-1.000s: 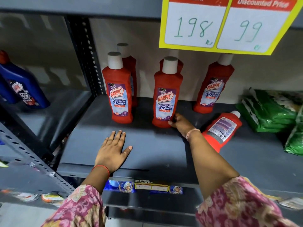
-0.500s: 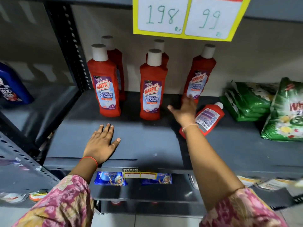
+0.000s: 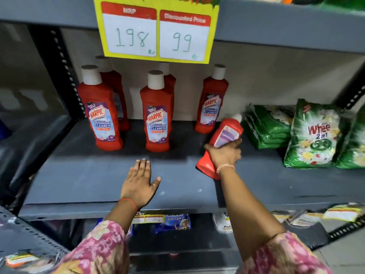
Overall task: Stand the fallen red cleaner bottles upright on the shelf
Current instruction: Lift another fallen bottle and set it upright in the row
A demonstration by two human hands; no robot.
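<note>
On the grey shelf (image 3: pixel 83 180) one red cleaner bottle (image 3: pixel 225 133) lies tilted, cap pointing up and right, back label up. My right hand (image 3: pixel 225 154) is closed around its middle. My left hand (image 3: pixel 139 182) rests flat on the shelf near the front edge, fingers spread, holding nothing. Upright red bottles stand behind: one at the left front (image 3: pixel 102 117), one in the middle (image 3: pixel 157 117), one at the right by the back wall (image 3: pixel 212 103). Two more are partly hidden behind the left and middle ones.
Green detergent packs (image 3: pixel 314 135) fill the shelf's right side, close to the tilted bottle's cap. A yellow price sign (image 3: pixel 156 30) hangs from the shelf above. A perforated black upright (image 3: pixel 65 76) bounds the left. Packets lie on the lower shelf (image 3: pixel 171 222).
My right hand moved from the base of the middle bottle across to the fallen bottle and closed on it; the bottle now tilts steeper. The left hand stayed flat on the shelf.
</note>
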